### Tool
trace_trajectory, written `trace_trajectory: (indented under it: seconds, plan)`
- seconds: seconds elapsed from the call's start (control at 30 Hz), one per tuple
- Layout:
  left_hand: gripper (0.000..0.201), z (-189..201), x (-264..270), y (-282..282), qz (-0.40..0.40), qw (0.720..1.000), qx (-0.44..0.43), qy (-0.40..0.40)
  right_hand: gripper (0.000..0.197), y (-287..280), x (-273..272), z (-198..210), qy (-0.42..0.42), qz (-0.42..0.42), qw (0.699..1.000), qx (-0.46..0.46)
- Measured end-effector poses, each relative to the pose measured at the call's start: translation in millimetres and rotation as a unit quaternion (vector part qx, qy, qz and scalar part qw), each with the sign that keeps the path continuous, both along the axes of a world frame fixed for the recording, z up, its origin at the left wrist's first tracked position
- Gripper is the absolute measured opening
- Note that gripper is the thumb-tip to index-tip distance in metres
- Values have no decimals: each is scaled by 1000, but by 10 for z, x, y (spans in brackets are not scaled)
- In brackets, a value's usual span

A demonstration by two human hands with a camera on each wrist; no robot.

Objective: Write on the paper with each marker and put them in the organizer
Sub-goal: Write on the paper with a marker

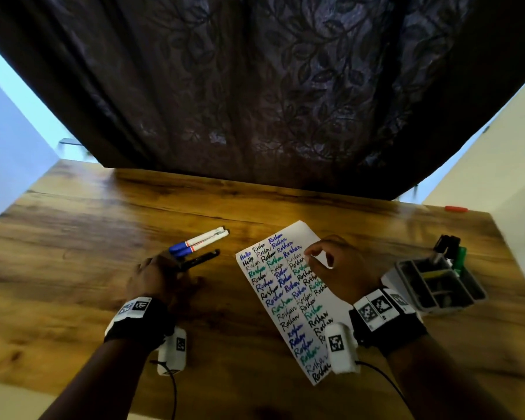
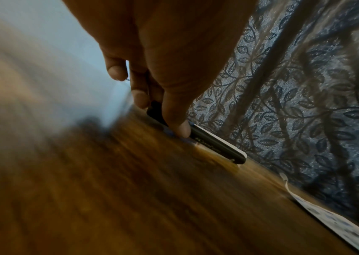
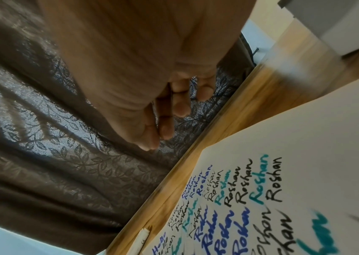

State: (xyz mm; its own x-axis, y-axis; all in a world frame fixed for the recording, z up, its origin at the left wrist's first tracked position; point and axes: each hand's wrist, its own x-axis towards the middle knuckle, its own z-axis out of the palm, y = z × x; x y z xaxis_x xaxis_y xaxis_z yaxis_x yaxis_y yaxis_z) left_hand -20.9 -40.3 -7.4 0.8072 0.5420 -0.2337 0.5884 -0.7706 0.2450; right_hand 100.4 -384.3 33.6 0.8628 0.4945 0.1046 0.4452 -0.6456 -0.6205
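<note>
A black marker (image 1: 202,258) lies on the wooden table, left of the paper. My left hand (image 1: 176,266) reaches down onto its near end. In the left wrist view the thumb (image 2: 177,124) and a finger (image 2: 139,96) pinch the black marker (image 2: 218,145) against the table. Two white markers with blue caps (image 1: 199,241) lie just beyond it. The paper (image 1: 340,301) is covered in blue, green and black writing. My right hand (image 1: 315,256) hovers over its upper part with loosely curled fingers (image 3: 178,107) and holds nothing. The grey organizer (image 1: 406,274) stands at the right.
Several markers, one green (image 1: 461,257), stand in the organizer's far compartment. A small red object (image 1: 456,209) lies at the table's far right edge. A dark leaf-patterned curtain (image 1: 255,86) hangs behind the table. Bare wood (image 1: 73,237) stretches to the left.
</note>
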Motion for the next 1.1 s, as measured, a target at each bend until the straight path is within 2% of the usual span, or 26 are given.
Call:
trace_trajectory:
  seconds: [0.17, 0.23, 0.27, 0.33, 0.37, 0.43, 0.5, 0.53, 0.6, 0.67, 0.7, 0.77, 0.87, 1.0, 1.1]
  plan:
    - [20, 65, -129, -112, -3, 997, -52, -51, 6, -44, -29, 23, 22, -8, 999, 26]
    - [19, 64, -150, -121, 56, 989, -103, -93, 7, -67, -38, -7, 31, -16, 998, 53]
    - [22, 117, -157, -160, 51, 986, -117, -111, 6, -72, -49, -21, 41, -15, 997, 57]
    - [20, 189, -105, -324, -2, 976, -151, -154, 4, -72, -77, -14, 68, -11, 995, 75]
    - [13, 242, -60, -439, -18, 966, -179, -183, 9, -64, -108, 24, 92, -11, 991, 96]
    - [4, 343, 28, -685, -85, 944, -221, -229, 31, -45, -180, 132, 154, -1, 979, 134]
    - [5, 435, 113, -960, -153, 924, -253, -244, 52, -11, -261, 228, 234, 30, 956, 171]
    - [4, 464, 144, -1089, -178, 915, -276, -235, 56, 12, -305, 252, 270, 47, 939, 209]
    - [9, 488, 203, -1364, -239, 893, -306, -229, 47, 20, -380, 280, 294, 48, 908, 296]
    - [12, 499, 260, -1618, -292, 876, -308, -232, 28, -51, -421, 299, 261, 17, 911, 318]
    - [12, 521, 281, -1703, -302, 876, -297, -231, 26, -92, -443, 307, 252, 7, 913, 322]
    - [22, 514, 338, -1816, -312, 876, -288, -229, 32, -204, -473, 301, 251, -12, 910, 329]
    - [37, 484, 414, -1923, -360, 858, -290, -224, 40, -334, -494, 315, 260, -29, 903, 342]
    - [27, 482, 471, -2070, -381, 848, -301, -211, 45, -551, -489, 417, 272, -29, 899, 343]
    - [32, 526, 456, -2130, -403, 821, -322, -246, 43, -729, -474, 482, 261, -7, 901, 348]
